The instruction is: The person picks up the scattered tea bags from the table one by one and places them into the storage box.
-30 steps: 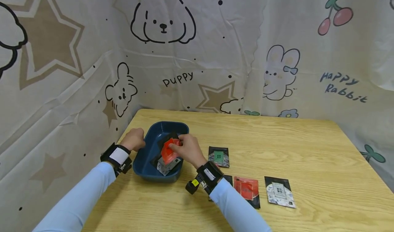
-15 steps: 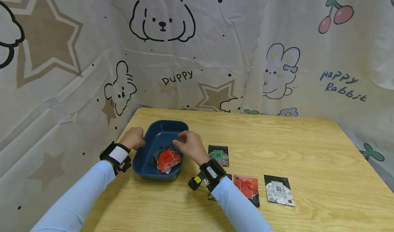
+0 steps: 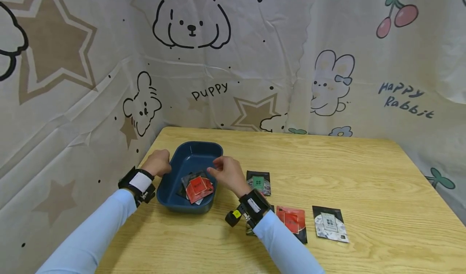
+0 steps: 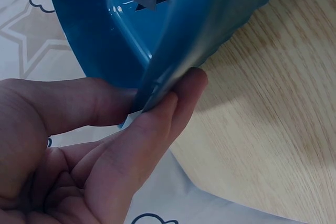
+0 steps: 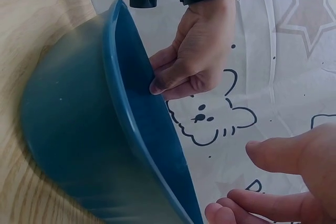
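Blue tub (image 3: pixel 191 161), upright, long axis pointing away, pinched by left hand (image 3: pixel 158 163)

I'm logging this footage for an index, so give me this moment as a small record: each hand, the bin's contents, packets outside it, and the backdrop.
Left hand: pinches the left rim of the blue bin
Right hand: beside the bin's right rim, holding nothing
In bin: red packet on top, dark packet partly beneath; total unclear
On table: green-labelled packet, red-and-black packet, white-and-black packet, plus a partly hidden packet
Backdrop: cartoon-printed sheet
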`<state>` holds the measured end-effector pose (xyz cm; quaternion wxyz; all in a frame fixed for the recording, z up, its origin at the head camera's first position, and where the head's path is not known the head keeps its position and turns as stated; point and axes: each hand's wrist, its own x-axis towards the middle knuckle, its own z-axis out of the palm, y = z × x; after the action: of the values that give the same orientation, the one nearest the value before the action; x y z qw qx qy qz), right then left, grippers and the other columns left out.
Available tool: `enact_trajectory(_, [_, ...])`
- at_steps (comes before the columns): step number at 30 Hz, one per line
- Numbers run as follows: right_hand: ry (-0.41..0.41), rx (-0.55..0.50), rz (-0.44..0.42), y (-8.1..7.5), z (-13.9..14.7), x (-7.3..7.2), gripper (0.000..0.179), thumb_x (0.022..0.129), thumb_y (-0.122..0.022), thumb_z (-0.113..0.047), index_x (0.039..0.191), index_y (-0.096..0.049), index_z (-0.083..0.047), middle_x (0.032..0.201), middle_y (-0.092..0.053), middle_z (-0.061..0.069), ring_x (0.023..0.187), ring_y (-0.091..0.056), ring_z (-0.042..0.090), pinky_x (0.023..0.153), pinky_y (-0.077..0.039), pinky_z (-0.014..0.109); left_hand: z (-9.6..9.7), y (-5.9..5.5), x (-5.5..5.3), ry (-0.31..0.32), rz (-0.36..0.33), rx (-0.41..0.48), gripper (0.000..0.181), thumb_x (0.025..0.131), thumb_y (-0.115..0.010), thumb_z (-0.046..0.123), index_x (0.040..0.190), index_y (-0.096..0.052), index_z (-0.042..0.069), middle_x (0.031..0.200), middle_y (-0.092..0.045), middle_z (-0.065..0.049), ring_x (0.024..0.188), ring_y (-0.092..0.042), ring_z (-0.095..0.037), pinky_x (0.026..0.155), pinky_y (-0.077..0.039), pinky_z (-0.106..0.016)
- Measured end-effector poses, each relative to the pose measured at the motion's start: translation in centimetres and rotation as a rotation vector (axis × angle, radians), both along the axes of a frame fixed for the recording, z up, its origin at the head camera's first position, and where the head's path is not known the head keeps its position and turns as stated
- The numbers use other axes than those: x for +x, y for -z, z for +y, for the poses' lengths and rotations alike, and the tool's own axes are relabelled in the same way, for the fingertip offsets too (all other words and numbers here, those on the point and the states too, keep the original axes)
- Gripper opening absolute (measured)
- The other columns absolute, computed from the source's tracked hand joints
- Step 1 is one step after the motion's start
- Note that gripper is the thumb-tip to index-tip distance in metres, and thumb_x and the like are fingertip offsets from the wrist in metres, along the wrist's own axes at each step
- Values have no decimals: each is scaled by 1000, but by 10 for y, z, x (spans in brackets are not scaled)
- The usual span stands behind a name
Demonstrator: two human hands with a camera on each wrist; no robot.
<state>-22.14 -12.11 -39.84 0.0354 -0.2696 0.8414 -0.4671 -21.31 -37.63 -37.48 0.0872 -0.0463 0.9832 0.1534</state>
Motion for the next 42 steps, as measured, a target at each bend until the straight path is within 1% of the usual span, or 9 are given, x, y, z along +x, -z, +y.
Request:
enact_trajectory(4, [-5, -1, -22, 1, 7, 1, 32, 91, -68, -20, 116, -65, 0, 113, -65, 18, 99, -62, 27, 83, -51, 38, 0, 0, -1, -1, -4, 3, 27, 74, -54, -6, 57, -41, 10, 50, -34, 4, 42, -38, -11, 42, -36, -24])
enact_trajectory(8, [0, -1, -20, 4, 13, 0, 34, 91, -68, -20, 117, -65, 0, 112, -66, 16, 99, -63, 28, 81, -51, 37, -1, -1, -1, -14, -21, -1, 26, 75, -55, -6, 58, -41, 9, 50, -34, 3, 43, -39, -11, 43, -37, -24])
enact_trajectory(11, [20, -10, 0, 6, 20, -3, 34, 91, -68, -20, 117, -65, 1, 109, -67, 16, 97, -64, 28, 80, -51, 37, 0, -2, 0, -10, -5, -7, 27, 75, -54, -6, 58, -41, 10, 50, -34, 3, 42, -37, -11, 43, -36, -24])
enact_trajectory(15, [44, -10, 7, 10, 29, -7, 33, 90, -69, -19, 116, -65, 1, 108, -67, 17, 95, -64, 28, 79, -51, 38, 1, -2, 1, 9, 27, -10, 31, 73, -53, -8, 54, -38, 12, 48, -31, 5, 41, -33, -9, 41, -32, -23])
enact_trajectory(20, [76, -1, -4, 16, 41, -11, 32, 90, -69, -19, 115, -65, 0, 107, -66, 17, 95, -64, 27, 80, -51, 39, 0, -1, -1, 16, 24, -10, 33, 73, -53, -8, 52, -37, 13, 47, -30, 5, 40, -32, -9, 40, -31, -22])
enact_trajectory(27, [120, 28, -37, 18, 56, -15, 35, 90, -69, -20, 118, -64, -1, 109, -65, 15, 98, -62, 27, 81, -50, 40, -1, -2, -3, 12, 20, -12, 28, 74, -54, -6, 56, -40, 11, 49, -34, 4, 41, -37, -10, 42, -34, -23])
enact_trajectory(32, [122, 39, -41, 26, 62, -19, 33, 89, -69, -18, 117, -64, 0, 109, -64, 17, 99, -61, 29, 83, -50, 42, -1, -2, -2, 8, 19, -18, 28, 74, -55, -7, 56, -41, 10, 48, -35, 4, 41, -38, -11, 42, -34, -23])
enact_trajectory(38, [97, 32, -64, 32, 72, -21, 31, 90, -69, -16, 116, -65, 0, 113, -64, 18, 104, -61, 33, 86, -49, 43, 1, -1, -2, -24, -4, -12, 26, 75, -55, -6, 59, -43, 9, 50, -36, 3, 43, -39, -11, 43, -36, -23])
enact_trajectory(42, [101, 36, -73, 35, 80, -23, 31, 90, -68, -14, 117, -65, 2, 113, -65, 18, 104, -63, 32, 85, -50, 43, 2, -2, -1, -39, -18, -11, 25, 76, -55, -6, 60, -43, 9, 51, -37, 3, 44, -40, -11, 44, -37, -24])
